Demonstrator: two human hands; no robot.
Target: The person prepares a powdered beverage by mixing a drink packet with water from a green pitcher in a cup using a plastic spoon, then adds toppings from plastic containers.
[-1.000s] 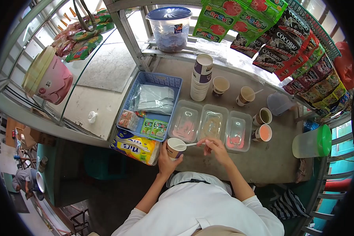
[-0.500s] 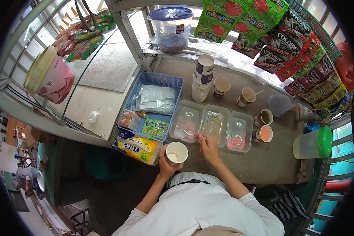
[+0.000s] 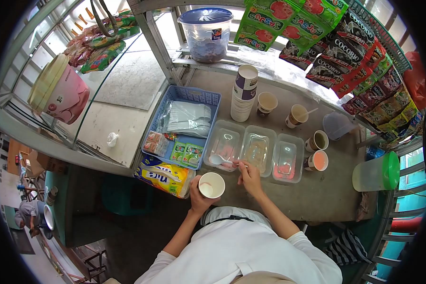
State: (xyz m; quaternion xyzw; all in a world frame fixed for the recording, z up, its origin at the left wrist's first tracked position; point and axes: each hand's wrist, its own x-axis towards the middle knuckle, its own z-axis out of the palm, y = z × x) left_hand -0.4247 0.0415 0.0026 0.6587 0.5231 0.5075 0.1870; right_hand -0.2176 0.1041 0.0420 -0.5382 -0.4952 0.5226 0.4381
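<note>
A white paper cup (image 3: 211, 185) is gripped in my left hand (image 3: 199, 199), its mouth facing up, with a little pale stuff at the bottom. My right hand (image 3: 250, 179) pinches the handle of a white plastic spoon (image 3: 217, 160). The spoon's bowl hangs over the near end of the left clear plastic container (image 3: 221, 128), which holds some pinkish contents. Beside it stand a middle container (image 3: 258, 146) with yellowish contents and a right container (image 3: 288, 151) with pink-red contents.
Behind the containers are a stack of paper cups (image 3: 244, 94) and several single cups. A blue basket (image 3: 216, 100) of packets and a yellow tissue pack (image 3: 163, 176) lie left. A green-lidded container (image 3: 376, 173) stands right; sachets (image 3: 348, 49) hang above.
The spoon and my right hand have shifted slightly left. My left hand with the paper cup has moved only a few pixels.
</note>
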